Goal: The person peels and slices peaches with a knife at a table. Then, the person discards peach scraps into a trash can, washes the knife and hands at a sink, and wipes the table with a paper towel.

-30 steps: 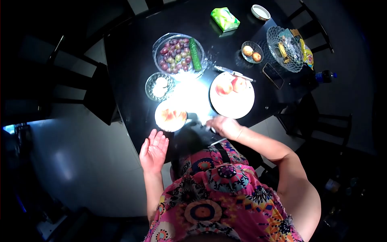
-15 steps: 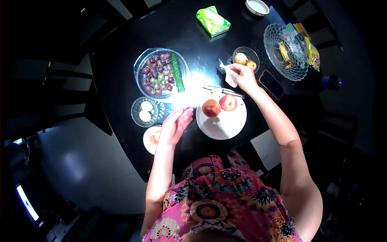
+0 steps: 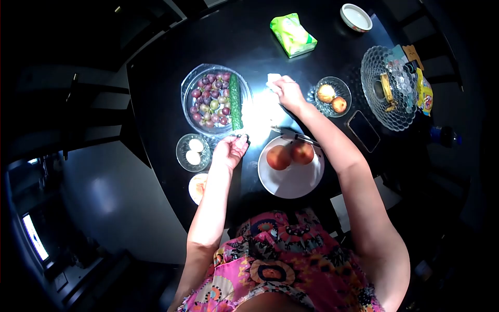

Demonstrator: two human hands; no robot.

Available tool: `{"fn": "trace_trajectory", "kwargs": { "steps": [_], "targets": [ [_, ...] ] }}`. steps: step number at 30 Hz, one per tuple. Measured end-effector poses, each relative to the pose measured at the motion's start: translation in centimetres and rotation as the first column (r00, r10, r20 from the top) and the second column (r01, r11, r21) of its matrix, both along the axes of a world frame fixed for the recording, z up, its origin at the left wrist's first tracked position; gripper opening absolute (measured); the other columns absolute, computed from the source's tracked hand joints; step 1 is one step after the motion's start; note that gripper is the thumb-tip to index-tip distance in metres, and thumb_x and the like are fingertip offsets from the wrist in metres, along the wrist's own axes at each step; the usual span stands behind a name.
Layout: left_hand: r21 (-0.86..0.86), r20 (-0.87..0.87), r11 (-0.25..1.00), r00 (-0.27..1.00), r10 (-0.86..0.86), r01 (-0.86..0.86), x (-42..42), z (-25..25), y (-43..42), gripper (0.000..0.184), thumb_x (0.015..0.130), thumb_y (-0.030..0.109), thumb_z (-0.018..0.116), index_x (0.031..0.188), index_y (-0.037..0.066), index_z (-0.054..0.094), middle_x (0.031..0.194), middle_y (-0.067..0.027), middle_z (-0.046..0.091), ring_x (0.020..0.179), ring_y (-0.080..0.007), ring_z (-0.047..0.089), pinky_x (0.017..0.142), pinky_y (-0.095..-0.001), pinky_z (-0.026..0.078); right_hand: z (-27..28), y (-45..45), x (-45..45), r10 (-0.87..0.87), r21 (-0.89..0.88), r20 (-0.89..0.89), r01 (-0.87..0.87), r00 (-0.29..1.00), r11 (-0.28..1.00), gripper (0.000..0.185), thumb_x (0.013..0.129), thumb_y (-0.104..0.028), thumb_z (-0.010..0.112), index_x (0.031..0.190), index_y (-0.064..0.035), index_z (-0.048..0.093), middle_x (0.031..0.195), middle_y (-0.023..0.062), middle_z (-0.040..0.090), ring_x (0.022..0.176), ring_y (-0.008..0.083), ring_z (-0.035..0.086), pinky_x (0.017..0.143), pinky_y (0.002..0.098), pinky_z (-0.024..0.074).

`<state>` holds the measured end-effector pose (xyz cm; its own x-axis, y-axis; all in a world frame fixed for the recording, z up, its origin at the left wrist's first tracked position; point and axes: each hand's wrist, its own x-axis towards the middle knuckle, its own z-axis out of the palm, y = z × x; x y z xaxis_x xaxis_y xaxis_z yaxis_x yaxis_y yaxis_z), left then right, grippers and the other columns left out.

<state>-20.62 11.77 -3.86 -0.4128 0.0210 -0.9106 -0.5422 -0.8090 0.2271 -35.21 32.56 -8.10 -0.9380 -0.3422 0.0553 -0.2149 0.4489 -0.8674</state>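
Note:
My right hand (image 3: 290, 94) pinches a crumpled white tissue (image 3: 273, 80) over the table, beside the brightest glare. My left hand (image 3: 230, 152) is lower, between the glass bowl of eggs (image 3: 193, 157) and the white plate (image 3: 291, 183). Its fingers are curled together; a small dark spot shows at the fingertips, but I cannot make out what they hold. Two reddish peaches (image 3: 279, 157) lie on the plate, with a knife (image 3: 307, 140) at its far rim. Just beyond my left hand a clear bowl (image 3: 185, 86) holds grapes (image 3: 210, 99) and a cucumber (image 3: 235, 101).
A small glass bowl (image 3: 347, 92) with two round fruits and a phone (image 3: 363, 131) lie to the right. Farther right is a large glass bowl (image 3: 371, 67) with a banana. A green tissue pack (image 3: 292, 35) and white bowl (image 3: 356, 17) stand at the back.
My right hand has moved left with the tissue, away from the small fruit bowl. My left hand's fingers have curled in from a flatter pose. The whole view has shifted slightly.

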Motion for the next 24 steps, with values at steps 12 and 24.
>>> {"fn": "trace_trajectory", "kwargs": {
  "steps": [12,24],
  "targets": [
    [-0.157,-0.112,0.988,0.994,-0.021,0.003,0.5,1.7,-4.0,0.025,0.081,0.007,0.040,0.101,-0.008,0.046,0.098,-0.0209,0.057,0.086,-0.0266,0.059,0.076,-0.0363,0.049,1.4,-1.9,-0.9,0.952,0.168,-0.063,-0.938,0.298,0.305,0.024,0.065,-0.001,0.059,0.088,-0.0044,0.055,0.090,0.0093,0.052,0.084,0.0258,0.051,0.072,0.0318,0.0440],
    [-0.057,-0.286,0.997,0.958,0.026,-0.045,6.1,9.8,-2.3,0.031,0.084,0.009,0.040,0.112,-0.005,0.043,0.110,-0.0208,0.051,0.095,-0.0244,0.055,0.085,-0.0344,0.045,5.4,1.3,0.7,0.192,-0.002,0.283,-0.200,0.940,0.980,0.015,0.074,-0.001,0.053,0.088,-0.0025,0.048,0.074,0.0069,0.056,0.067,0.0129,0.057,0.059,0.0260,0.0460]
  ]
}}
